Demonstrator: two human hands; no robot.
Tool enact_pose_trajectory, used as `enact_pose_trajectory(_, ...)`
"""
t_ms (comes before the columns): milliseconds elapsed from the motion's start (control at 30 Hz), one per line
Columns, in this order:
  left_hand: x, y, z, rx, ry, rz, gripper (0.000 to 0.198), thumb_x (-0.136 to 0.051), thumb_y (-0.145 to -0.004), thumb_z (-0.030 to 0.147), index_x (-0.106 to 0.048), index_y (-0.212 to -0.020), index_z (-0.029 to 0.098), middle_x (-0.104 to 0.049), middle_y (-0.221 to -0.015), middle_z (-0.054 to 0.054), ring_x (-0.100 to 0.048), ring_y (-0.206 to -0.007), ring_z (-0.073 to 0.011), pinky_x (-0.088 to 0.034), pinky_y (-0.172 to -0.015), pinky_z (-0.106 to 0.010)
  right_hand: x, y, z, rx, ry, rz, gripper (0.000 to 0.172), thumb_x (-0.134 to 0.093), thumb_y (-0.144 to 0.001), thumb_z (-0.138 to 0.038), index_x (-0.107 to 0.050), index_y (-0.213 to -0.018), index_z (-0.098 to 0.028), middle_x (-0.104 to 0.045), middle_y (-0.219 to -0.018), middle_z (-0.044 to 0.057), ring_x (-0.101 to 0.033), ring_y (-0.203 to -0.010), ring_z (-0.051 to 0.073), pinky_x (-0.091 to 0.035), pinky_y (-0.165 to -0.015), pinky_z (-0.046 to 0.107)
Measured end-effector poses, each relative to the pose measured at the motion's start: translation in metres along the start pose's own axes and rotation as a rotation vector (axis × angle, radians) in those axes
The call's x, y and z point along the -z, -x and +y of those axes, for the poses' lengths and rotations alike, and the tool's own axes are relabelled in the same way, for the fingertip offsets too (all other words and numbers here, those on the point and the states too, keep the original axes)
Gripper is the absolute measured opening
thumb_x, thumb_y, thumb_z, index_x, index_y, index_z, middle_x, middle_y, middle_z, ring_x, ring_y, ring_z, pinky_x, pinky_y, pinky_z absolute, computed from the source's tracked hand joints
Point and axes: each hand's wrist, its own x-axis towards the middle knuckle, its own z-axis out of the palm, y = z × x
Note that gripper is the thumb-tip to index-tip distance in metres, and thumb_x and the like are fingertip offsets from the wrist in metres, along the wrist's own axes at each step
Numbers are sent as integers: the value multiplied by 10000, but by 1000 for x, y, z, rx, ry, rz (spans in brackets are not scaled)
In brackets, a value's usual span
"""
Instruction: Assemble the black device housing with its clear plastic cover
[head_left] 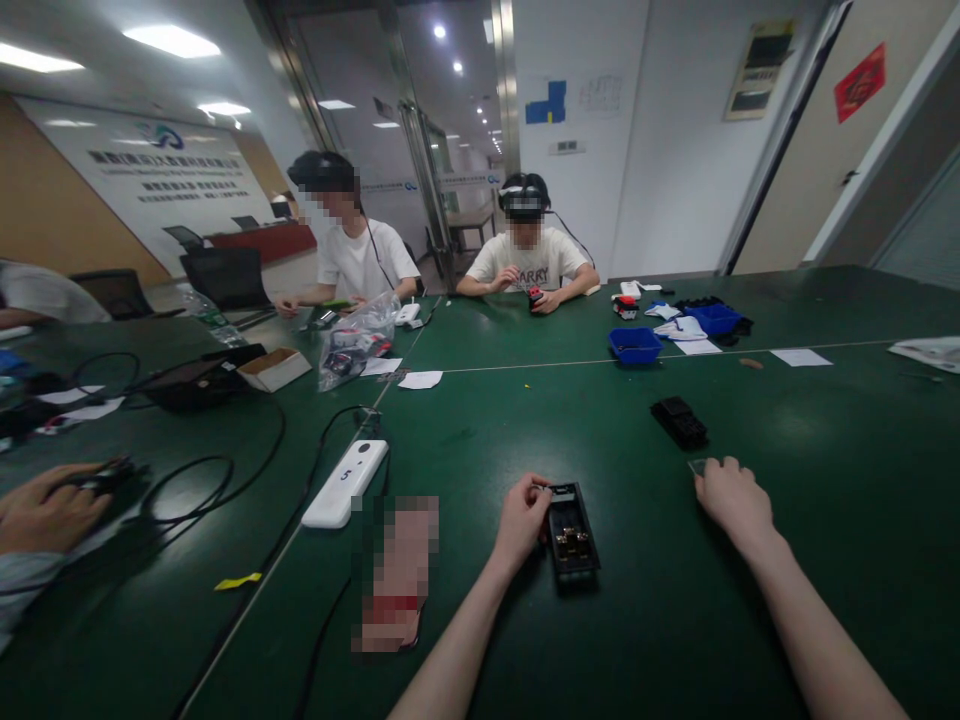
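My left hand (523,520) grips the upper left edge of an open black rectangular plastic housing (572,530), with thumb and fingers closed on its rim. Brass-coloured metal parts show inside the housing, which lies on the green table. To the right, my right hand (735,500) is low over the tabletop, its fingers pinched on a small, thin, see-through piece (698,466). Most of that piece is hidden by the fingers. Just beyond this hand lies a black device part (679,422), apart from the fingers.
Left of me lie a white power bank (346,484), a pixelated pink phone-like object (397,575) and black cables (217,490). Another person's hand (56,505) works at far left. Farther off are a blue tray (634,345), a clear plastic bag (360,345) and two seated people.
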Motion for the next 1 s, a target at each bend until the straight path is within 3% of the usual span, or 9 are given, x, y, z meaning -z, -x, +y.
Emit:
enact_pose_trajectory(200,1,0,0,4,0,-3,172,-520,-760,318,-515,-819,157,-451,-470,83,-411,-322,-56,-306,-307,-145,5,21,-59,340,-26,14,305,-370,-847,-255,-620,-963,-125,-615,-908,193,-611,-799,286,-512,-628,396)
enact_pose_trajectory(400,1,-1,0,9,-8,-10,170,-507,-767,313,-518,-830,155,-466,-475,78,-419,-325,-60,-315,-313,-151,12,38,-104,486,-200,-153,415,-349,-855,-214,-489,-1238,-133,-666,-942,150,-634,-830,239,-476,-706,326)
enact_pose_trajectory(500,0,0,1,-2,-5,-5,169,-512,-767,315,-515,-821,155,-459,-459,83,-408,-311,-57,-316,-318,-152,13,39,-113,575,-342,-246,424,-395,-816,-175,-506,-1224,-138,-683,-836,111,-638,-785,218,-458,-712,309)
enact_pose_trajectory(567,0,0,2,-6,2,-3,174,-517,-765,322,-512,-817,156,-455,-455,87,-400,-303,-55,-318,-317,-153,14,38,-114,575,-484,-247,402,-397,-811,-187,-524,-1190,-138,-674,-753,79,-636,-720,206,-458,-693,313)
enact_pose_trajectory(700,-1,0,3,0,6,-4,173,-516,-762,324,-508,-820,161,-459,-464,85,-402,-309,-59,-311,-301,-152,17,35,-112,387,-928,-196,407,-425,-816,-282,-448,-1207,-173,-638,-719,24,-620,-618,174,-482,-599,310)
enact_pose_trajectory(833,-1,0,3,-6,-2,0,164,-507,-763,317,-508,-814,161,-452,-465,86,-396,-310,-58,-328,-301,-155,15,41,-116,311,-1441,-435,503,-596,-726,-313,-408,-1179,-205,-638,-813,19,-646,-707,169,-514,-649,317)
enact_pose_trajectory(1000,0,1,3,-14,-1,-9,170,-506,-763,321,-495,-822,161,-459,-465,85,-398,-305,-58,-327,-299,-153,10,56,-129,332,-1621,-590,466,-672,-674,-232,-441,-1079,-222,-645,-788,-7,-643,-733,143,-501,-739,317)
